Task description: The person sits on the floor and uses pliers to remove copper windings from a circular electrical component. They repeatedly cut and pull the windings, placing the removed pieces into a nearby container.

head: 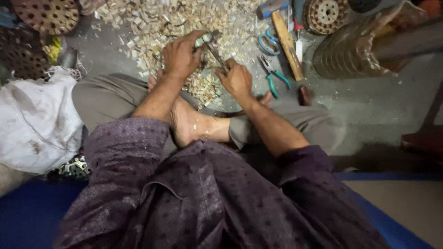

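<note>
On the left side I see a white cloth sack [37, 122], full and wrinkled, lying on the floor beside my knee; I can read no label on it. At the upper right there is a stack of round metal plates [350, 53] wrapped in a clear brownish plastic cover. My left hand [181, 56] is closed around a small metal piece [203, 39], with the fingers curled tight over it. My right hand [237, 79] is also closed, gripping the handle end of a thin metal tool [216, 54] which goes up at an angle and meets the metal piece. Both hands are just above a heap of pale small scraps [170, 20] that covers the grey concrete floor [383, 101] in front of my crossed legs; my bare foot [187, 124] rests under my forearms. To the right of the hands lie pliers with teal handles [274, 76], blue scissors [267, 42] and a hammer with a wooden handle [287, 42]. At the upper left are round discs with holes [46, 16]. I sit on a blue mat [27, 212].
</note>
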